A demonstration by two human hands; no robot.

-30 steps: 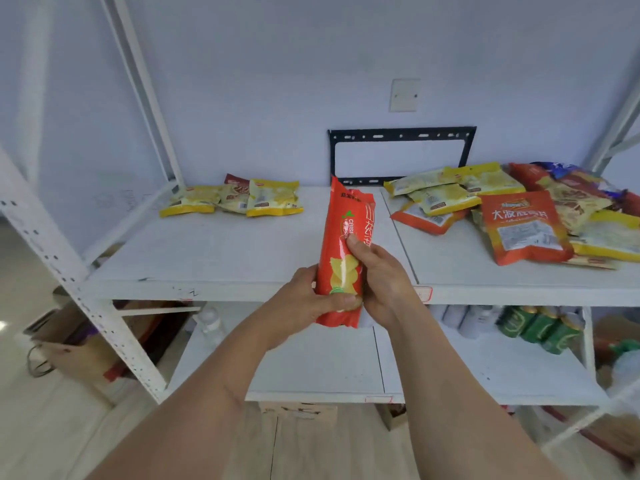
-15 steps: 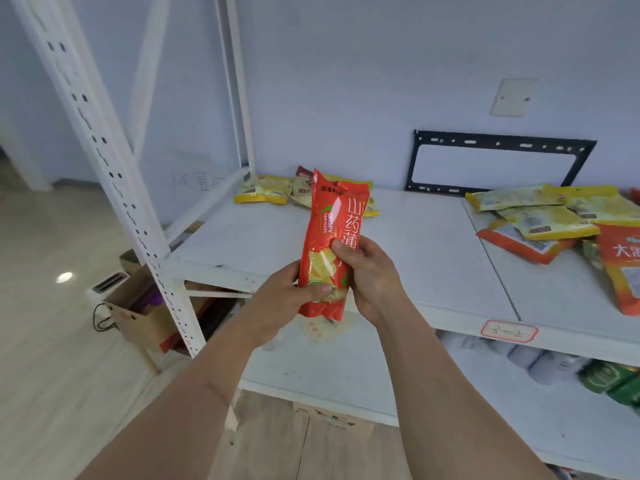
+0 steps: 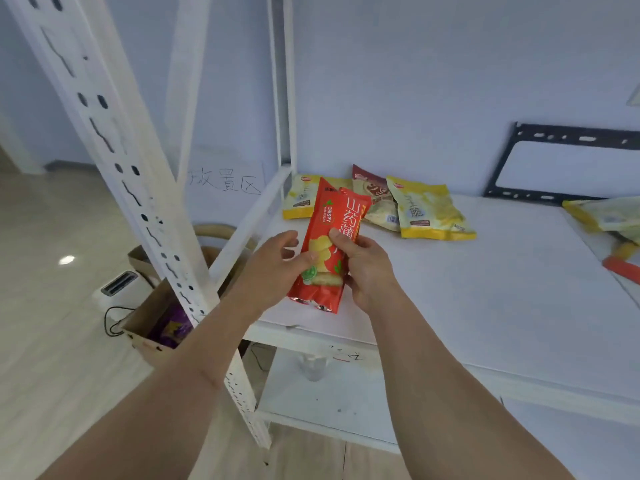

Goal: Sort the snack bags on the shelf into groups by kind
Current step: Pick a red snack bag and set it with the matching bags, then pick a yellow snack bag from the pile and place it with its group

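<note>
The right hand (image 3: pixel 367 268) had its fingers curled round the red bag (image 3: pixel 329 247), thumb on the front. The left hand (image 3: pixel 273 268) pressed its thumb on the bag's lower front; its other fingers were loosely bent beside the bag, and I cannot tell if they touched it. The bag stood nearly upright, above the left front part of the shelf (image 3: pixel 485 289), not yet laid down. Behind it, at the back left, a small group lay together: two yellow bags (image 3: pixel 427 213) and a brown bag (image 3: pixel 375 199) between them. More bags (image 3: pixel 606 213) lay at the far right edge, so the sorting seemed only begun.
</note>
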